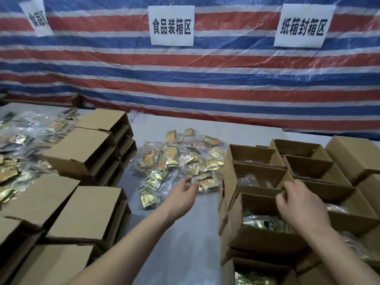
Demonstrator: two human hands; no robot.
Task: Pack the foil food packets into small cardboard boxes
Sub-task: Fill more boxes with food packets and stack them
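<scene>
Left hand (186, 190) is out at 12 o'clock over the near edge of the foil packet pile (181, 159) mid-desk (185, 233), fingers loosely spread, holding nothing I can see. Right hand (298, 200) hovers at 2 o'clock over an open box (261, 221) with packets already inside, fingers curled; can't tell if they're pinching anything. Closed boxes (82, 149) are stacked at 9 o'clock.

Makeshift food-packing workshop, striped tarp wall (205, 83), paper zone signs (171, 25) pinned up, cardboard boxes (257, 159) stacked, foil packets (181, 159) heaped on table (181, 233)
</scene>
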